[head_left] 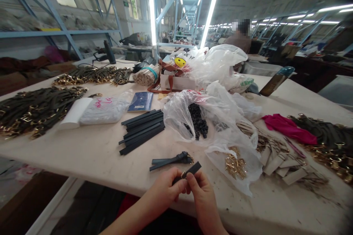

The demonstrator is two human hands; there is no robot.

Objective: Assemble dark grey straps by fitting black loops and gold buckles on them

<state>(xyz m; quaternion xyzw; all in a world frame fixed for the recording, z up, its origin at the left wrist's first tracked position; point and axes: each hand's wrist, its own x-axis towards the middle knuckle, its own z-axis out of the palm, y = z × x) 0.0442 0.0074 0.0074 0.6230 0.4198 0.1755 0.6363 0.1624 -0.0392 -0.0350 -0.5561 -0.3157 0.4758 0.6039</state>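
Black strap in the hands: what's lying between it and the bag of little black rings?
In the head view, a loose black strap with a gold end lies between the held strap and the bag of black rings.

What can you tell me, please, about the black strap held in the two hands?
The black strap is a short, flat, matte strip, leather-like in look. It is tilted, its free end pointing up and to the right, above the near edge of the table. The left hand and the right hand pinch its lower end, where a small gold-coloured ring sits on it. The hands hide the rest.
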